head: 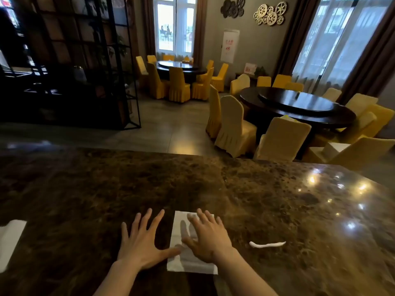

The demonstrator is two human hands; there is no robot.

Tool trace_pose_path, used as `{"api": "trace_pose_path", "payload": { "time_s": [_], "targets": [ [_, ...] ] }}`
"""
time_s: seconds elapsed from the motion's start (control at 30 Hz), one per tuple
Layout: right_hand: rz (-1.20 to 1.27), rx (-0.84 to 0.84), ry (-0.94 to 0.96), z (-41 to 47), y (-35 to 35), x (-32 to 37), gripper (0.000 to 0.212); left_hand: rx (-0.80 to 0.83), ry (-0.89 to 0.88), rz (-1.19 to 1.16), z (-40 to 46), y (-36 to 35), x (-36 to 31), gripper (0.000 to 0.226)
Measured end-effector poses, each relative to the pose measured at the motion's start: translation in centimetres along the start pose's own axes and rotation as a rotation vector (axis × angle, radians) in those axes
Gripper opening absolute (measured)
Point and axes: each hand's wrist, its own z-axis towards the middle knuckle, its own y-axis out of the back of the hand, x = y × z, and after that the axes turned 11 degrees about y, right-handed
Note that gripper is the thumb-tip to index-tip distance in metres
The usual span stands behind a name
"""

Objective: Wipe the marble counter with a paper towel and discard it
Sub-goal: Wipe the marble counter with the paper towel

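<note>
Lying flat near the bottom centre of the frame, the white paper towel (188, 259) is resting on the brown marble surface (106, 189). The right hand (208, 238) is pressing down on it with fingers spread and palm flat, gripping nothing. The left hand (140, 242) is lying just beside the towel's left edge, also spread wide on the stone, its thumb touching the towel. A thin twisted white scrap (267, 244) is sitting to the right of the towel, apart from it. Another white sheet (9, 240) is showing at the lower left edge.
</note>
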Motion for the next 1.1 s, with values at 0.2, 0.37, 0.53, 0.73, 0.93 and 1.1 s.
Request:
{"api": "trace_pose_path", "payload": {
  "time_s": [0.2,0.37,0.53,0.73,0.93,1.1],
  "targets": [
    [-0.04,0.082,0.133,0.8,-3.1,1.7,0.066,0.003,-0.043,0.056,0.3,-1.9,2.3,0.134],
    [-0.061,-0.046,0.167,0.2,-4.0,1.3,0.049,0.027,-0.067,0.073,0.2,-2.6,2.8,0.139],
    [-0.04,-0.313,0.183,-1.7,-4.1,0.1,0.019,0.034,-0.113,0.05,0.4,-2.9,2.0,0.141],
    [0.626,-0.706,-0.198,-4.0,-1.6,-3.1,0.014,0.046,-0.204,0.005,0.4,-3.1,-1.8,0.14],
    [1.235,-1.102,-0.744,-10.2,2.5,-13.4,0.022,-0.003,-0.288,-0.011,0.2,-4.5,-8.1,0.142],
    [0.875,-1.23,-0.729,-16.1,4.6,-19.0,0.02,-0.113,-0.266,0.028,0.1,-7.0,-11.3,0.14]
  ]
}}
